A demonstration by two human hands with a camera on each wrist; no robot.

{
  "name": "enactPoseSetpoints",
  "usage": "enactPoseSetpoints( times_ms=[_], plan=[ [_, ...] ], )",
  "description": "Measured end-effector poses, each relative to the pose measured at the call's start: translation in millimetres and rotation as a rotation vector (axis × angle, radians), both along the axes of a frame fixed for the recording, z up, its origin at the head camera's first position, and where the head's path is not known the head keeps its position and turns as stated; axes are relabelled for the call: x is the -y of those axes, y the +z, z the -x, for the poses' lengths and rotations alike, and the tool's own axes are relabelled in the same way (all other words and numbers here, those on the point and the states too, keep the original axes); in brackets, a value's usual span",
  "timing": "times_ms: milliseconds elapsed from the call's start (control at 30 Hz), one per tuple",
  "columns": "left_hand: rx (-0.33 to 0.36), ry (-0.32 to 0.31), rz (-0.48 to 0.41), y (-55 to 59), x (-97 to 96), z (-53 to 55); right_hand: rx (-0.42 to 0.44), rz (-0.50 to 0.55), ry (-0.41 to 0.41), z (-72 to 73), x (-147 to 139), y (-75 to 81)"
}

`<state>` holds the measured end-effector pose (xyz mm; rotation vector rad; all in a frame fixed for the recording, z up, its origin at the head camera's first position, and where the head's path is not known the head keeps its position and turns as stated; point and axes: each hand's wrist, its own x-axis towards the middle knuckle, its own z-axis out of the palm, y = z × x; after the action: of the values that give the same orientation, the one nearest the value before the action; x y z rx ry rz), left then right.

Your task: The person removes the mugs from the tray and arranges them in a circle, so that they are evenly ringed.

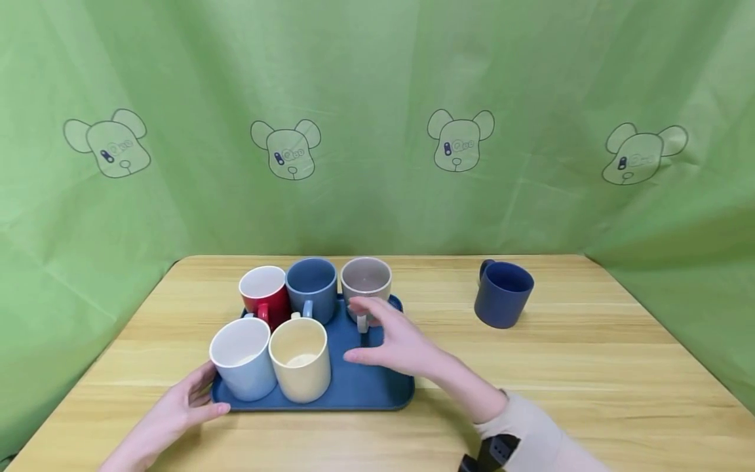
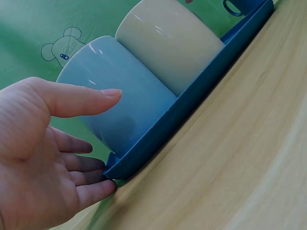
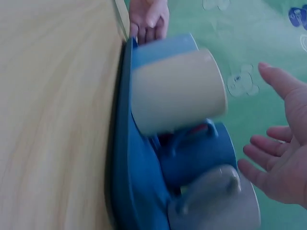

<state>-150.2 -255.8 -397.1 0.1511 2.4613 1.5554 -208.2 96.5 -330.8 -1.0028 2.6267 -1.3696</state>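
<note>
A dark blue tray (image 1: pixel 368 387) carries several mugs. At its front left stands a light blue mug (image 1: pixel 248 377), beside a cream mug (image 1: pixel 303 377). Behind them are a red mug (image 1: pixel 277 308), a slate-blue mug (image 1: pixel 321 298) and a grey mug (image 1: pixel 366 282) with its handle facing front. My left hand (image 1: pixel 177 410) is at the tray's left end, fingertips right at the rim, thumb out in front of the light blue mug in the left wrist view. Over the tray's right part my right hand (image 1: pixel 398 341) reaches in with fingers spread and nothing between them, overlapping the grey mug.
A navy mug (image 1: pixel 501 305) stands apart on the wooden table (image 1: pixel 560 373), to the right of the tray, its handle toward the back left. Behind the table hangs a green curtain (image 1: pixel 377 210) with printed bear heads. A dark device (image 1: pixel 498 451) sits on the right wrist.
</note>
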Motion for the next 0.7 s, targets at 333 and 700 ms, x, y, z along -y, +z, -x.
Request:
enactPoseSetpoints(
  times_ms=[333, 700],
  plan=[
    [0.011, 0.006, -0.008, 1.6, -2.1, 0.0, -0.027, -0.191, -0.02, 0.9, 51.5, -4.1],
    [-0.002, 0.009, 0.002, 1.9, -1.9, -0.5, -0.051, -0.296, -0.087, 0.3, 75.0, -13.4]
  ],
)
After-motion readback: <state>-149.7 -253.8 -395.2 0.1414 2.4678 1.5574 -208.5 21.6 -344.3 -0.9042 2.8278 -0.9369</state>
